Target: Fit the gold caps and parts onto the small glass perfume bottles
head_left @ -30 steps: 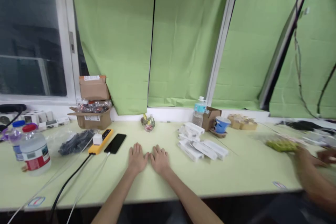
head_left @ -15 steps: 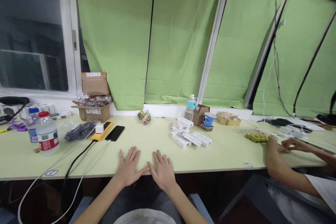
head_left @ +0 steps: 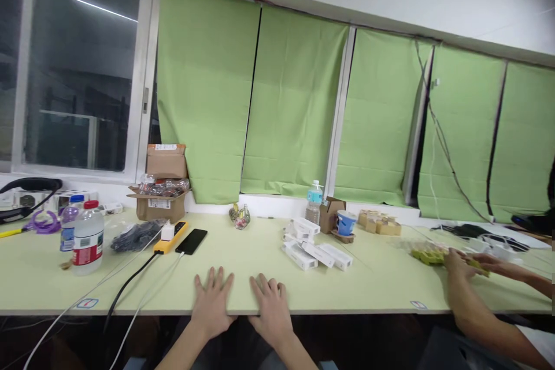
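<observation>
My left hand lies flat at the front edge of the pale yellow table, fingers spread and holding nothing. Beside it, my right hand rests palm down on the same edge, its fingers slightly apart and empty. A gap separates the two thumbs. Nearest to my left hand is a black phone with a white cable plugged in. Beyond my right hand lies a loose pile of small white boxes.
At left are a yellow power strip, a red-capped bottle and an open carton. Small ornaments, a water bottle and a blue cup stand behind. A co-worker's hands handle a yellow-green piece at right.
The camera has tilted up, so the table sits lower in view. My thumbs, close together before, are now apart. The co-worker's hands have shifted, showing a yellow-green piece.
</observation>
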{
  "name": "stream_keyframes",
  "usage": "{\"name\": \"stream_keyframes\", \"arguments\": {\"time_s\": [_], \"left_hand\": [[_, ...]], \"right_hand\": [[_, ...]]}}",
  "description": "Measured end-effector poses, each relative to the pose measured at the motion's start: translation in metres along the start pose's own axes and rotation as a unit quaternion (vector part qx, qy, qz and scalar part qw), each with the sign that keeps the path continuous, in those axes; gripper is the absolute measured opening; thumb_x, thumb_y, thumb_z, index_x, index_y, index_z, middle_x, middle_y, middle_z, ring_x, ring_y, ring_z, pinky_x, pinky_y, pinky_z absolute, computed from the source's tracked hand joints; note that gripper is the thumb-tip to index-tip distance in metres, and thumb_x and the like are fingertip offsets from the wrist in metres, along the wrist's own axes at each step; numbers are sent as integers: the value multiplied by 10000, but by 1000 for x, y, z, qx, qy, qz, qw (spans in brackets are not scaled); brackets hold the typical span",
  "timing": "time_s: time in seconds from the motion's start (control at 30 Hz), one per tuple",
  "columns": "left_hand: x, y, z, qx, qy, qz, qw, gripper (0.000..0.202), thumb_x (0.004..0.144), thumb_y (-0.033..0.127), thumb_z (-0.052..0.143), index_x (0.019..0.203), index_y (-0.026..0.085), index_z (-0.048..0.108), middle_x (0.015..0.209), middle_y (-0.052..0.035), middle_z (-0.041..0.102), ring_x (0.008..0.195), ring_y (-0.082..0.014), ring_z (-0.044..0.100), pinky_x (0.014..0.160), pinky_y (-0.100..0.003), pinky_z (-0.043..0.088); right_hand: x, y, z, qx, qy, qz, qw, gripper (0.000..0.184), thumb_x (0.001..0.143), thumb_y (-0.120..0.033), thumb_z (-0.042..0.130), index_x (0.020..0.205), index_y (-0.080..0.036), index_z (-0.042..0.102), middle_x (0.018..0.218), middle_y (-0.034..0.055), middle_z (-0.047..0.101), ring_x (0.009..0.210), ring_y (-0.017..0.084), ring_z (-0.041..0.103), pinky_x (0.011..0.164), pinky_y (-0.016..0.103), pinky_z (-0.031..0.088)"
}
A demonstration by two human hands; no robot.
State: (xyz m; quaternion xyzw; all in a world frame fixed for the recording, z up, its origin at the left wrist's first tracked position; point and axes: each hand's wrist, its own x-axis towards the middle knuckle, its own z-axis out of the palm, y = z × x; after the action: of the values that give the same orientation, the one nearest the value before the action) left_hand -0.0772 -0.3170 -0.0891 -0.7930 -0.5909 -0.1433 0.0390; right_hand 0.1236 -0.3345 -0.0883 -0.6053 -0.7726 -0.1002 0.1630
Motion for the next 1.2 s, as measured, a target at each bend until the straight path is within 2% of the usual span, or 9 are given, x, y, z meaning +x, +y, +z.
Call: {"name": "stream_keyframes", "arguments": {"time_s": [0.07, 0.13, 0.2, 0.27, 0.4, 0.57, 0.77, 0.9, 1.2], "left_hand": [[1, 0, 2, 2, 7, 0, 1000, 866, 727, 597, 494, 1520, 311, 297, 1610, -88, 212, 1483, -411, 49, 1090, -709, -85], [2, -1, 4, 3, 9, -2, 1000, 860, 730, 580, 486, 1522, 308, 293, 1608, -88, 220, 1482, -407, 70, 1098, -700, -76], [3, -1, 3, 4, 1, -4, 1000, 877, 720, 568, 492, 1528, 304, 277, 1613, -84, 207, 1485, -400, 60, 1106, -693, -63], [5, -2, 1, 7, -18, -2, 1000, 906, 706, 567, 500, 1535, 297, 254, 1619, -79, 184, 1489, -389, 33, 1109, -692, -48], [8, -3, -3, 13, -45, 14, 999, 958, 686, 594, 512, 1545, 284, 219, 1628, -73, 137, 1496, -361, -15, 1108, -700, -28], [12, -5, -7, 17, -66, 28, 997, 1030, 667, 665, 539, 1552, 287, 173, 1633, -63, 51, 1493, -349, -82, 1096, -717, -33], [10, -4, -22, -4, -65, 109, 992, 1180, 628, 750, 599, 1548, 325, -6, 1615, -29, -126, 1479, -333, -155, 1111, -698, -47], [6, -1, -31, 9, -27, 161, 987, 1164, 653, 734, 627, 1544, 346, -14, 1610, -47, -134, 1491, -326, -116, 1108, -684, -106], [3, 3, -32, 33, 22, 166, 985, 1107, 692, 774, 576, 1547, 341, 23, 1615, -67, -108, 1493, -343, -89, 1086, -702, -142]], "right_hand": [[1, 1, 6, -11, -1, 6, 1000, 819, 751, -444, 628, 1503, -301, 337, 1575, 91, 305, 1361, 401, 309, 1113, 558, 158], [3, 2, 10, -21, -6, 3, 1000, 823, 743, -431, 627, 1501, -295, 338, 1627, 79, 150, 1446, 390, 165, 1136, 564, 86], [6, 5, 12, -23, -15, -5, 1000, 847, 734, -437, 628, 1507, -276, 322, 1641, 70, -9, 1488, 361, 9, 1149, 554, 27], [10, 7, 11, -12, -44, -13, 999, 899, 730, -463, 624, 1528, -249, 269, 1631, 79, -97, 1494, 335, -65, 1157, 537, 13], [20, 12, 6, 19, -125, -35, 991, 1015, 716, -541, 617, 1560, -236, 141, 1612, 99, -167, 1493, 317, -101, 1157, 550, 5], [30, 15, 0, 31, -166, -61, 984, 1142, 659, -612, 650, 1567, -236, 69, 1613, 102, -154, 1492, 324, -104, 1151, 576, -42], [26, 15, -7, 32, -111, -108, 987, 1192, 663, -593, 641, 1561, -224, -50, 1583, 91, -246, 1489, 300, -136, 1164, 563, -25], [23, 15, -7, 10, -65, -156, 986, 1183, 685, -599, 628, 1558, -212, -71, 1570, 104, -273, 1486, 312, -143, 1159, 561, -80], [23, 13, -5, -47, -13, -196, 979, 1121, 703, -501, 627, 1565, -176, -12, 1598, 136, -182, 1483, 343, -134, 1130, 590, -161]]}}
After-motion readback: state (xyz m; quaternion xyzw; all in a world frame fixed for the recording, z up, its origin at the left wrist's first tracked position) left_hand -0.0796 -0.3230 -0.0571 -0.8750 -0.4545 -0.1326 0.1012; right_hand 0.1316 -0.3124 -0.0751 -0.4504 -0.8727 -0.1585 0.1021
